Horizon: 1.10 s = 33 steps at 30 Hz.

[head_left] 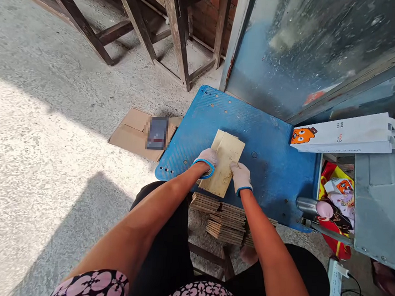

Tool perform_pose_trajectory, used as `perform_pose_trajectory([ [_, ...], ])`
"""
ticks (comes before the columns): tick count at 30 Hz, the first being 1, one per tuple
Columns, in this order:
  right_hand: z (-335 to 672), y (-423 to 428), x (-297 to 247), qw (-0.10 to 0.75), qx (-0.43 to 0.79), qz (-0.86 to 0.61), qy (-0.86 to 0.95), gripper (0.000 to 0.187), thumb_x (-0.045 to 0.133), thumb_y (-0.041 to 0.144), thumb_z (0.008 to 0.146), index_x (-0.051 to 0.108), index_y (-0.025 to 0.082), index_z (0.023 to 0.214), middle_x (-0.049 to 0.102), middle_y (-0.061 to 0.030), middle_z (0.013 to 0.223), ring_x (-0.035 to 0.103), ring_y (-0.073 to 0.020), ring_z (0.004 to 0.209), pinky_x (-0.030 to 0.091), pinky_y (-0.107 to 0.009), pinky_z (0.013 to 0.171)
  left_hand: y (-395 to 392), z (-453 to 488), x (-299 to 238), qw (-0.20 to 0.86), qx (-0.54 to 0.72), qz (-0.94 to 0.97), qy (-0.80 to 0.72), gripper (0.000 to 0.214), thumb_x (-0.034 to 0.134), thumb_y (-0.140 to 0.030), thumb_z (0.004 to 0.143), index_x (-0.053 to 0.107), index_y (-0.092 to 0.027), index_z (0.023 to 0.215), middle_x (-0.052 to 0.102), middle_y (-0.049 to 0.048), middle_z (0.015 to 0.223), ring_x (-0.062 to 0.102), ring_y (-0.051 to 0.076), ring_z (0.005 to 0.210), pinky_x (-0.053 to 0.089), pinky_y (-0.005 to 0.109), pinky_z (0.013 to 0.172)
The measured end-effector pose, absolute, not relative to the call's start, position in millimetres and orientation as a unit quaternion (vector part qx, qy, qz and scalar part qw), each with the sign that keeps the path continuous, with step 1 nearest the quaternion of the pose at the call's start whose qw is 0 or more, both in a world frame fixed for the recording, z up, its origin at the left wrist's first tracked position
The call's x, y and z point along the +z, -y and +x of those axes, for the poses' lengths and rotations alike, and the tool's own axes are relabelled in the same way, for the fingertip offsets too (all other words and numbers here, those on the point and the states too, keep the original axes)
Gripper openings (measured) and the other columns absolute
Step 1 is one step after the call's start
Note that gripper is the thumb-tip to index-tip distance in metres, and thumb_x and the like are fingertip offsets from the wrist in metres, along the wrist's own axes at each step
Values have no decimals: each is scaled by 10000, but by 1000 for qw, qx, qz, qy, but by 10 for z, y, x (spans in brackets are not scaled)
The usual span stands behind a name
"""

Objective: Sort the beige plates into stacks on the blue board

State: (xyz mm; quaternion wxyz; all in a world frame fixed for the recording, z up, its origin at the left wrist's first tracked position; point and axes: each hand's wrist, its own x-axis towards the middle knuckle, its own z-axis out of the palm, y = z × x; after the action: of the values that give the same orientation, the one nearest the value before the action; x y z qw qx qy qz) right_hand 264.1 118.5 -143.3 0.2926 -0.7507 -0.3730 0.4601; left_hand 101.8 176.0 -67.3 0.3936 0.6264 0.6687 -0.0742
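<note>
Two or more thin pale wooden boards (228,160) lie overlapped and slightly askew above the blue table (265,168). Around their left edge closes my left hand (206,159), in a white glove with a blue cuff; its fingertips are partly hidden. My right hand (241,175), gloved the same way, pinches the right edge with the thumb on top. Dark specks and stains mark the upper board near its lower end. Below the table's near edge are stacks of similar wooden boards (227,223), partly covered by my right forearm.
A white paper bag (342,134) lies at the right, above a metal flask (306,206) with a pink cup-like top. A power strip (334,282) hangs lower right. Flattened cardboard (129,138) rests left of the table. Wooden trestles (176,38) and a glass panel (287,51) stand beyond.
</note>
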Motion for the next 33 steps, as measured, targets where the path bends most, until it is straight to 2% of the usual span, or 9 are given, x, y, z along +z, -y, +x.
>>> perform_pose_trajectory([
  [3,2616,-1324,-1469,276,464,-750,381,413,560,487,774,715,177,998,727,-40,945,633,-180,850,477,-259,724,-1826,1030,-702,390,-78,625,-671,390,490,-200,874,663,-145,1219,685,163,1194,629,259,1148,479,271,920],
  [6,2572,-1417,-1458,251,458,-759,390,391,533,457,798,714,192,1020,726,-44,989,637,-183,875,476,-264,754,-1866,1033,-747,374,-82,627,-678,407,506,-227,868,648,-156,1243,683,164,1197,618,276,1165,483,292,938],
  [12,2471,-1507,-1280,154,393,-793,439,347,497,424,844,723,222,1014,702,-66,1041,615,-227,926,464,-309,776,-1925,997,-855,368,-106,618,-687,367,492,-238,868,674,-130,1168,691,184,1157,637,283,1125,513,301,892],
  [15,2423,-1532,-1169,96,366,-811,446,350,460,424,875,719,233,1012,680,-81,1077,601,-250,930,458,-328,757,-1934,991,-888,380,-103,599,-697,391,484,-250,868,645,-101,1192,672,212,1167,653,296,1084,533,312,843],
  [19,2394,-1573,-1086,59,327,-804,492,358,446,434,892,714,209,967,669,-106,1059,583,-243,944,448,-309,769,-1939,984,-902,357,-98,602,-707,421,489,-272,872,608,-81,1228,647,236,1189,640,306,1108,529,322,861],
  [23,2400,-1612,-1074,18,309,-799,516,330,482,442,875,701,197,909,665,-114,1018,574,-241,922,436,-304,746,-1956,977,-885,351,-127,621,-690,385,478,-277,883,644,-89,1175,664,219,1165,611,310,1158,504,333,925],
  [29,2415,-1591,-1119,34,304,-798,519,289,500,418,868,691,202,872,671,-92,975,570,-202,860,426,-273,722,-1950,988,-870,344,-133,622,-691,430,470,-299,892,583,-68,1236,621,239,1202,599,314,1162,500,339,921],
  [33,2425,-1582,-1132,37,308,-799,515,271,524,411,860,695,202,882,667,-99,980,575,-216,860,436,-294,730,-1921,995,-836,345,-119,621,-694,457,486,-326,887,552,-54,1249,577,250,1233,606,303,1138,499,336,917],
])
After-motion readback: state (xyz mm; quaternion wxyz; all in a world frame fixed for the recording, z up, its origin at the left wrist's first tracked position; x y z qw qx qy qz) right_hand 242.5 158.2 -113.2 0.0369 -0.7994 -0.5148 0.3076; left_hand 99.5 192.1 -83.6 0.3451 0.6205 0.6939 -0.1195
